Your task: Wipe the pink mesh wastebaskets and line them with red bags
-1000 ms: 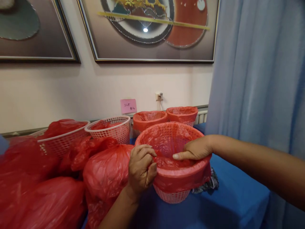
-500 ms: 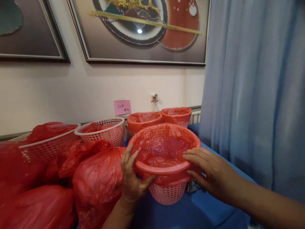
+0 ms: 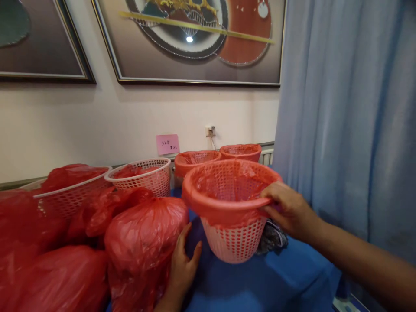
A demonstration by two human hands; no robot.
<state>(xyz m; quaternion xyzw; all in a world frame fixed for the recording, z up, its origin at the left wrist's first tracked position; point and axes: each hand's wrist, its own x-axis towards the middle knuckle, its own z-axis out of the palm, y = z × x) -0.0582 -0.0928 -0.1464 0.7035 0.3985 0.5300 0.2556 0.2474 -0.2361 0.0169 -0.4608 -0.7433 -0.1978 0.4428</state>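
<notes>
In front of me a white perforated plastic basket (image 3: 234,242) has a red plastic bag (image 3: 224,210) lining it, folded down over the rim. My right hand (image 3: 289,210) grips the right side of that rim, fingers over the edge and thumb below. The basket tilts slightly. Apart from it, my left hand (image 3: 183,262) is lower left with thumb and fingers spread, holding nothing. It is beside a full red plastic bag (image 3: 143,234), and I cannot tell whether they touch. A dark patterned cloth (image 3: 273,237) lies partly hidden behind the basket.
Two more lined baskets stand behind, one left (image 3: 196,159) and one right (image 3: 241,151). A white basket (image 3: 139,173) holds red plastic; farther left are another basket (image 3: 74,195) and several red bags. A blue curtain (image 3: 328,108) hangs right above the blue-covered surface (image 3: 247,286).
My left hand has let go of the basket's rim and dropped down. The basket, still in my right hand, has shifted slightly up and right, its near side lifted.
</notes>
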